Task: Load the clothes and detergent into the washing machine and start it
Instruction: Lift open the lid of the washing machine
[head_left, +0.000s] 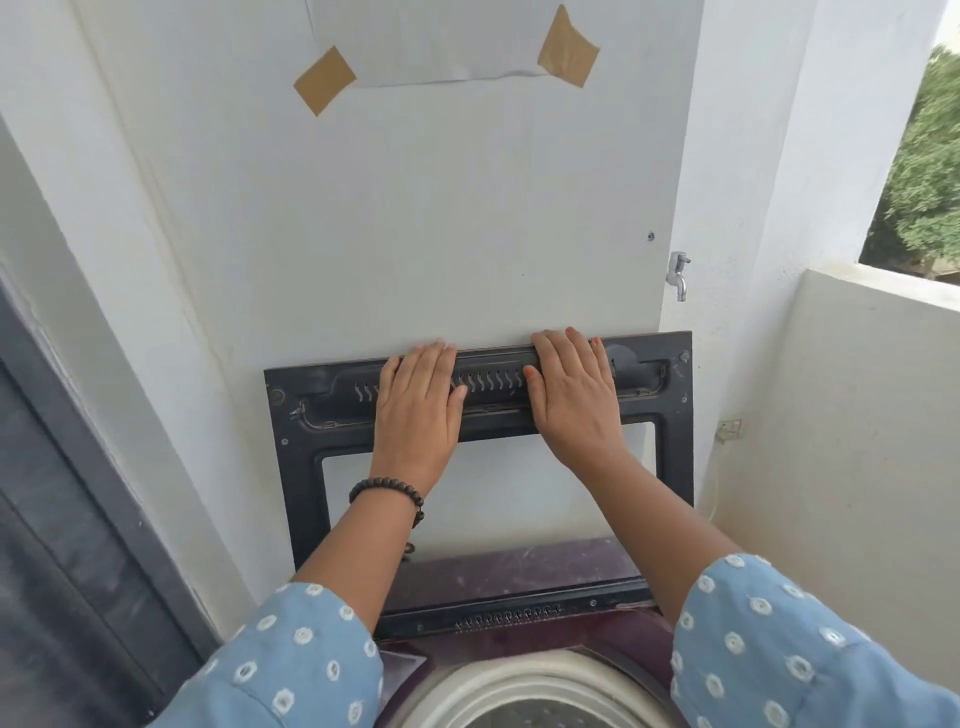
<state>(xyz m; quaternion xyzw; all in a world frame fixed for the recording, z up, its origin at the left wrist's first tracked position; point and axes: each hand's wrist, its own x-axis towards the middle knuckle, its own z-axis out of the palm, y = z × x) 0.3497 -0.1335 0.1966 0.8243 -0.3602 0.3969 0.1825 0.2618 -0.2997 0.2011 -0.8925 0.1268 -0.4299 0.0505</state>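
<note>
A top-loading washer (519, 639) sits at six o'clock, its lid (306, 467) raised upright against a white wall (467, 208). Both hands lie flat on the lid's top edge, fingers together and pointing to twelve o'clock, gripping nothing. The left hand (415, 410) wears a dark bead bracelet (389, 493); the right hand (571, 400) is beside it, the two apart. Blue dotted sleeves (291, 665) cover the forearms. The drum's (524, 696) pale rim shows at six o'clock. A tap (678, 275) sticks out at two o'clock. Taped paper (426, 41) hangs at twelve o'clock.
</note>
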